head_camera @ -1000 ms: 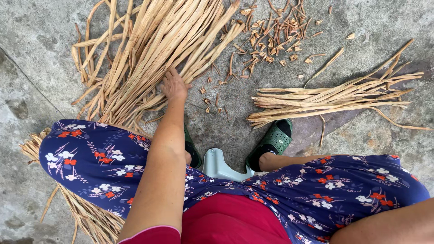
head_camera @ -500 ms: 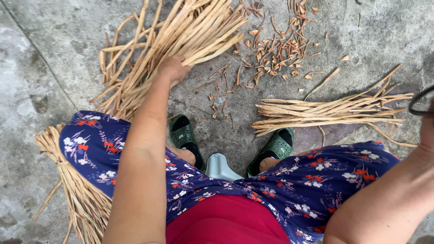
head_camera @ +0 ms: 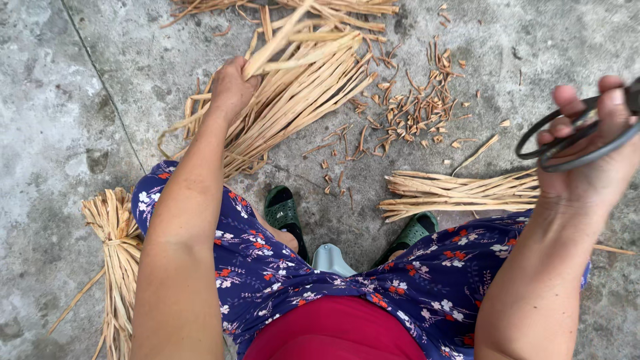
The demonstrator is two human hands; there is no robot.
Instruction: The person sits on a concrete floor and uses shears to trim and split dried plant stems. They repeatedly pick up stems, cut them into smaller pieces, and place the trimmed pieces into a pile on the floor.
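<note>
Hands [head_camera: 230, 85] grip dry flat strips [head_camera: 303, 57], looped scissors [head_camera: 573, 137].

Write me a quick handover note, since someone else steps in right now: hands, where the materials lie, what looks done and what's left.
Left hand: closed on dry straw strips lifted from the big loose pile.
Right hand: holding black scissors, raised, off the material.
Done, apparently: a trimmed bundle by the right foot, cut scraps on the concrete floor, a tied bundle at left.
Left: most of the loose pile looks uncut.
</note>
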